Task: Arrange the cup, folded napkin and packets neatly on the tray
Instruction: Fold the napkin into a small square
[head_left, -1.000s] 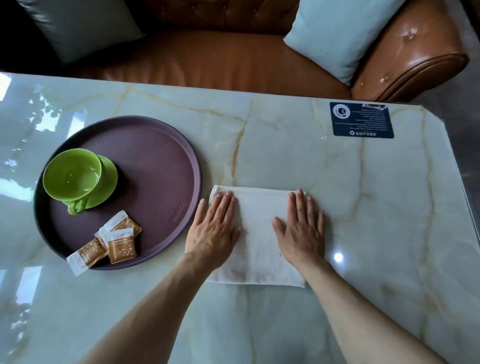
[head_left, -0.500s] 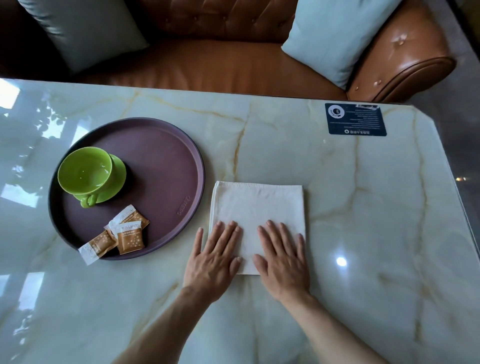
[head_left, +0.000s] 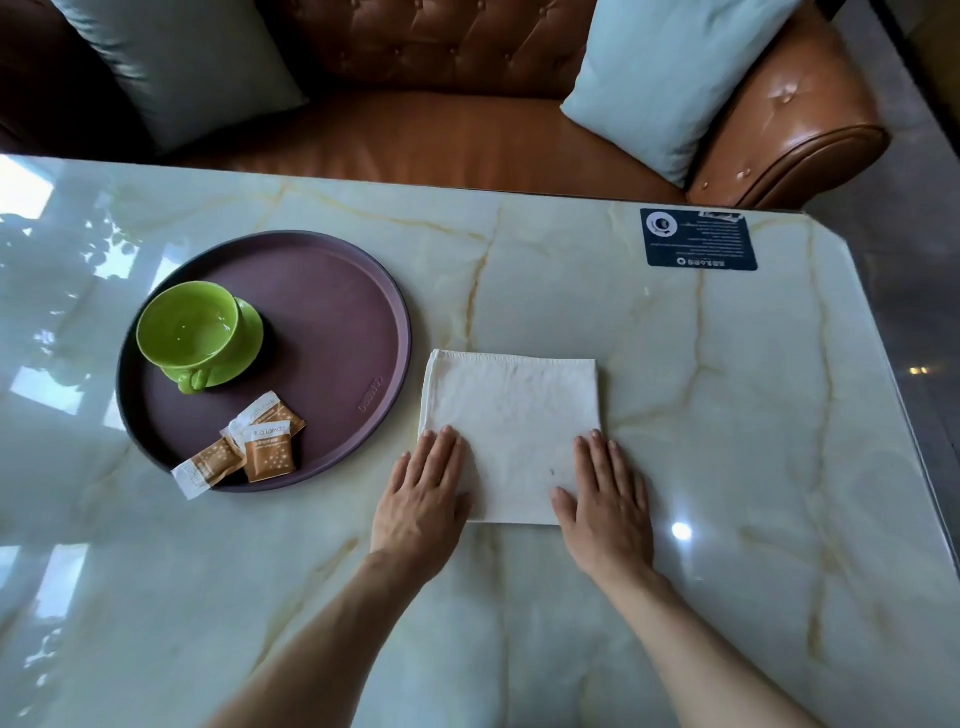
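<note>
Both hands flat on square-folded napkin beside tray

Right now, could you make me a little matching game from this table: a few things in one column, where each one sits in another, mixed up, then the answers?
Things:
1. cup
2. napkin
3. packets
4. card

Places:
A. far right corner of the table
B. on a saucer on the tray
C. flat on the table beside the tray, under the left hand and right hand
D. near edge of the tray, one overhanging the rim

Pairs: 1-B, 2-C, 3-D, 4-A
</note>
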